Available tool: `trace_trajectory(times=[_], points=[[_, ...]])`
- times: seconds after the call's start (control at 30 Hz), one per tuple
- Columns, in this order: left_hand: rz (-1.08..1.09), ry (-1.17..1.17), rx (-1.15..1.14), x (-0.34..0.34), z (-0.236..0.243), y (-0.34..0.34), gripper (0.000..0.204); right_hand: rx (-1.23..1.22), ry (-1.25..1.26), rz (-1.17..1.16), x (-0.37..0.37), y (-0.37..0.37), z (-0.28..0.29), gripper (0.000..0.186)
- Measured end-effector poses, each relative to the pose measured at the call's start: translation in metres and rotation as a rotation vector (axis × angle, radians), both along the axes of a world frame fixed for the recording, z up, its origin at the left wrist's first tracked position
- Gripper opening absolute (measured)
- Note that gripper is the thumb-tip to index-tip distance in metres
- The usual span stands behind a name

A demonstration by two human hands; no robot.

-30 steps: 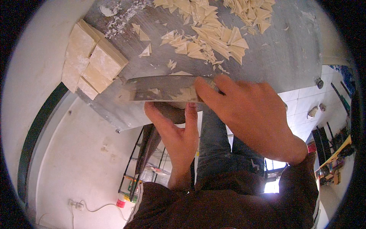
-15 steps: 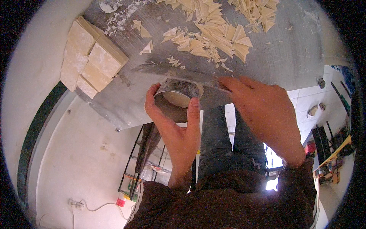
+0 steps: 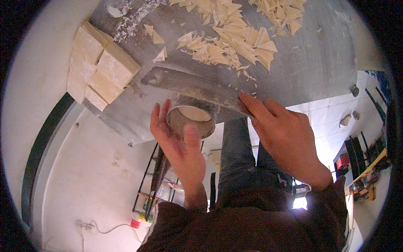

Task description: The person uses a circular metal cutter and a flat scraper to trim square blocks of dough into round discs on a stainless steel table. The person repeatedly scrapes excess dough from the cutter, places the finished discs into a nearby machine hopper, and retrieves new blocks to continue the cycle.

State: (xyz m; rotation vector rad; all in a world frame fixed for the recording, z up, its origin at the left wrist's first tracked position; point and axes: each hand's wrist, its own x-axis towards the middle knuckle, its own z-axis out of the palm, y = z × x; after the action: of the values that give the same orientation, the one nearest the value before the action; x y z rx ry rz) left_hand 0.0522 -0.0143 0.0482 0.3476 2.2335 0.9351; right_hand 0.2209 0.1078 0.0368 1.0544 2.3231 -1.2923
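Note:
My left hand (image 3: 176,147) cups a round metal cutter (image 3: 176,128), a short cylinder tilted with its open end toward me at the table's near edge. Its fingers bend around the cutter's left side, and the thumb, slightly blurred, crosses the opening. A pale, dough-like disc (image 3: 196,113) shows inside. My right hand (image 3: 285,134) pinches the right end of a long, flour-dusted metal blade (image 3: 189,84). The blade runs leftward just beyond the cutter and hides part of its far side. Whether blade and cutter touch, I cannot tell.
Triangular dough scraps (image 3: 247,42) lie in heaps across the metal table (image 3: 310,63). Stacked square dough sheets (image 3: 113,65) stand at the left, by the wall. Loose flour (image 3: 134,19) is at the far left. Below the edge is a black wire rack (image 3: 145,185).
The blade has lifted and tilted, showing more of its face. The cutter has shifted slightly left and down. My left thumb has moved from the cutter's right rim across its opening.

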Motion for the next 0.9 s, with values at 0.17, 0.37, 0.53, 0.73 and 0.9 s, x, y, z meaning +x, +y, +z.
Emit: trace_trajectory(times=[0.17,0.37,0.53,0.73,0.9], points=[[-0.143,0.125,-0.039,0.014,-0.007,-0.005,0.087,0.054,-0.025,0.048,0.001,-0.004,0.014,0.049],[-0.177,0.135,-0.019,0.015,-0.019,-0.009,0.084,0.180,0.044,0.116,-0.001,-0.007,0.007,0.049],[-0.290,0.252,-0.157,0.016,-0.014,-0.009,0.082,0.241,0.098,0.156,-0.026,-0.008,-0.002,0.045],[-0.202,0.126,-0.034,0.013,-0.018,-0.008,0.087,0.074,-0.076,0.188,-0.018,0.000,0.012,0.051],[-0.323,0.246,-0.080,0.011,-0.019,-0.006,0.083,0.135,-0.043,0.145,-0.024,0.001,0.009,0.046]])
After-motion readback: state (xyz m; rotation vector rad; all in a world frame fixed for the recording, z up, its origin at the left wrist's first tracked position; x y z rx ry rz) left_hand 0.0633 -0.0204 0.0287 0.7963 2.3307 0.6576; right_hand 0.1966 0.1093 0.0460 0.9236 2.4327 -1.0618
